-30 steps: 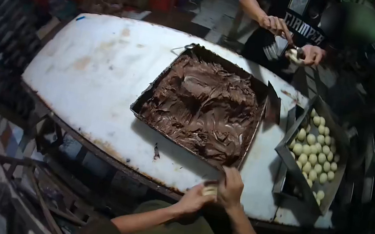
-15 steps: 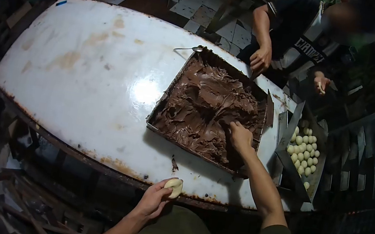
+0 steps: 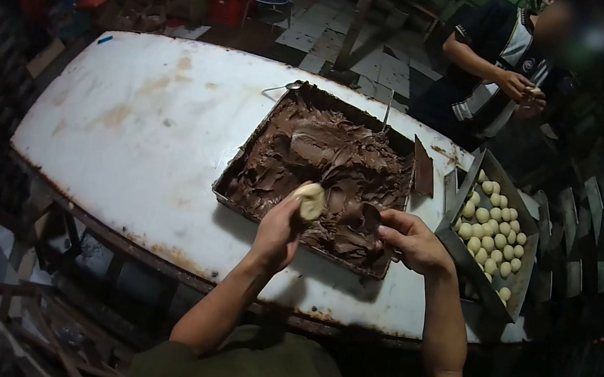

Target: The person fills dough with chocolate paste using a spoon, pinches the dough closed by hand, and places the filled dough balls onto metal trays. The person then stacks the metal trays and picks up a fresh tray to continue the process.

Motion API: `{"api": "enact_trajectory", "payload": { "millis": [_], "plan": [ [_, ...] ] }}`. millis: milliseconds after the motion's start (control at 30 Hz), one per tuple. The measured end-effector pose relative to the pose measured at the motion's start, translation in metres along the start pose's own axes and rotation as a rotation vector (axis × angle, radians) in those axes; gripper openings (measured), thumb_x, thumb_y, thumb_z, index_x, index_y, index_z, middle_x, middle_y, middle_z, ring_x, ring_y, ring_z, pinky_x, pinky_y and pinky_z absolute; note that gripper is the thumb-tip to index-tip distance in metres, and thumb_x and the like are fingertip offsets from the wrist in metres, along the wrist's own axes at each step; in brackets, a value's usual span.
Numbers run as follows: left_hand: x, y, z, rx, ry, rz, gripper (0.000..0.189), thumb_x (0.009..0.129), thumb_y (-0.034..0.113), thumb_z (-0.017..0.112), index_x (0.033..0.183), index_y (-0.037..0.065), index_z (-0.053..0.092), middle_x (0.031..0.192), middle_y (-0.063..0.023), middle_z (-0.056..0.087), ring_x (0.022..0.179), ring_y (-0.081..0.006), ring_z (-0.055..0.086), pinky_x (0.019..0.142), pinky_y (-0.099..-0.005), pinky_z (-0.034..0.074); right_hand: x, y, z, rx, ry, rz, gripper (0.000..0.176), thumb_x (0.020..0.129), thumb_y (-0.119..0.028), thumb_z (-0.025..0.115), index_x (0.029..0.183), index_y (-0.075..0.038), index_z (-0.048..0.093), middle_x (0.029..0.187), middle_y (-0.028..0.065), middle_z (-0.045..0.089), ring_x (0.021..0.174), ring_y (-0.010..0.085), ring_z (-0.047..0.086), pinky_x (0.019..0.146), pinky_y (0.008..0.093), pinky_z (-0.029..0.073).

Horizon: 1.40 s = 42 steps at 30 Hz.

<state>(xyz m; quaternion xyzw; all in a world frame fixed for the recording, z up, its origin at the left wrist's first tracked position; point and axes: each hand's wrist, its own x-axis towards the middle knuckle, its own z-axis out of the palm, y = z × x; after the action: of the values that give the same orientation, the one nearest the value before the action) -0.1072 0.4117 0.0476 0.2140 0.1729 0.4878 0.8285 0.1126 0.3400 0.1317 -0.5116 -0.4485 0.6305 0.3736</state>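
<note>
My left hand (image 3: 279, 234) grips a flattened piece of pale dough (image 3: 310, 201) above the near side of a square metal tray (image 3: 235, 208). Thick brown paste (image 3: 325, 144) fills that tray. To the right of the dough, my right hand (image 3: 414, 243) has its fingers pinched at a dark, paste-coated piece (image 3: 370, 222) over the tray's near right part; its exact shape is hard to make out against the paste.
A spoon (image 3: 283, 89) rests at the tray's back left corner. On the right, a metal box (image 3: 475, 277) holds several pale dough balls (image 3: 499, 241). Across the white table (image 3: 132, 152), a co-worker (image 3: 490, 68) handles something small.
My left hand has risen with the dough from the table's front edge to over the tray. My right hand has lifted out of the paste. The co-worker's hands have come together, away from the tray.
</note>
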Motion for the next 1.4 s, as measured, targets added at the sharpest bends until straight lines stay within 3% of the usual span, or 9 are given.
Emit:
{"api": "enact_trajectory", "payload": {
  "millis": [100,233,367,533,633,767,1033,1233,1400],
  "plan": [
    [-0.013,-0.024,0.04,-0.049,-0.032,-0.133,0.037,0.094,0.018,0.033,0.12,-0.005,0.045,0.117,-0.0144,0.053,0.108,-0.0228,0.051,0.096,-0.0341,0.038,-0.011,-0.003,-0.002,-0.226,0.125,-0.11,0.021,0.088,-0.01,0.054,0.107,-0.003,0.055,0.074,-0.0008,0.057,0.058,0.0046,0.049,0.05,0.0187,0.04],
    [-0.037,-0.058,0.061,-0.17,0.087,-0.101,0.038,0.093,0.017,0.031,0.121,-0.006,0.043,0.119,-0.0164,0.051,0.109,-0.0248,0.05,0.098,-0.0362,0.037,-0.024,0.026,-0.015,-1.153,0.299,-0.795,0.041,0.075,-0.002,0.058,0.115,-0.011,0.055,0.078,0.0066,0.054,0.068,0.0225,0.057,0.058,0.033,0.045],
    [-0.064,-0.061,0.056,-0.299,-0.071,-0.175,0.047,0.089,0.017,0.028,0.125,-0.012,0.035,0.126,-0.0235,0.044,0.114,-0.0345,0.047,0.102,-0.0414,0.035,-0.029,0.029,-0.046,-1.447,0.07,-1.061,0.043,0.072,-0.011,0.058,0.114,-0.015,0.056,0.08,0.0034,0.051,0.07,0.0197,0.052,0.061,0.0318,0.042],
    [-0.118,-0.052,0.039,-0.359,-0.094,-0.141,0.055,0.082,0.016,0.037,0.128,-0.013,0.03,0.129,-0.0294,0.037,0.12,-0.0377,0.04,0.105,-0.0428,0.03,-0.038,0.035,-0.063,-1.4,-0.142,-1.047,0.044,0.072,0.001,0.054,0.113,-0.016,0.058,0.084,0.0051,0.055,0.072,0.0231,0.052,0.063,0.0314,0.043],
    [-0.156,-0.054,0.03,-0.13,-0.088,0.079,0.065,0.073,0.001,0.045,0.133,-0.009,0.022,0.128,-0.0277,0.038,0.118,-0.0368,0.042,0.101,-0.0411,0.035,-0.044,0.083,-0.078,-0.904,-0.147,-0.618,0.045,0.075,0.008,0.051,0.114,-0.013,0.058,0.085,0.0058,0.055,0.075,0.022,0.052,0.066,0.0284,0.043],
    [-0.196,-0.082,0.022,-0.092,0.009,0.12,0.071,0.077,0.001,0.055,0.138,0.004,0.018,0.125,-0.0229,0.042,0.114,-0.0334,0.047,0.098,-0.042,0.039,-0.047,0.176,-0.077,-0.783,0.464,-0.677,0.056,0.074,0.012,0.046,0.124,-0.011,0.052,0.088,0.0106,0.049,0.078,0.0222,0.051,0.071,0.028,0.043],
    [-0.241,-0.139,0.024,-0.315,0.034,0.123,0.056,0.08,0.006,0.059,0.129,0.009,0.032,0.099,-0.0132,0.056,0.09,-0.0238,0.058,0.08,-0.0357,0.049,-0.086,0.207,-0.016,-1.054,0.883,-0.871,0.052,0.074,0.004,0.055,0.124,-0.01,0.052,0.1,0.015,0.047,0.088,0.0296,0.047,0.079,0.0346,0.04],
    [-0.292,-0.177,0.035,0.195,-0.003,-0.039,0.075,0.077,0.003,0.06,0.137,0.007,0.014,0.089,-0.0126,0.058,0.074,-0.019,0.059,0.068,-0.0297,0.051,-0.176,0.17,0.069,-0.11,-0.206,-0.034,0.02,0.087,-0.016,0.056,0.101,-0.002,0.062,0.083,0.0012,0.056,0.077,0.0088,0.051,0.068,0.025,0.043],
    [-0.335,-0.205,0.052,0.158,0.339,-0.347,0.068,0.083,0.003,0.048,0.14,0.005,0.011,0.095,-0.0112,0.05,0.076,-0.0152,0.055,0.063,-0.0306,0.05,-0.256,0.199,0.084,-0.779,-0.119,-0.629,0.021,0.079,-0.014,0.064,0.097,-0.004,0.062,0.086,0.008,0.057,0.079,0.0201,0.055,0.07,0.0274,0.046]
  ]
}}
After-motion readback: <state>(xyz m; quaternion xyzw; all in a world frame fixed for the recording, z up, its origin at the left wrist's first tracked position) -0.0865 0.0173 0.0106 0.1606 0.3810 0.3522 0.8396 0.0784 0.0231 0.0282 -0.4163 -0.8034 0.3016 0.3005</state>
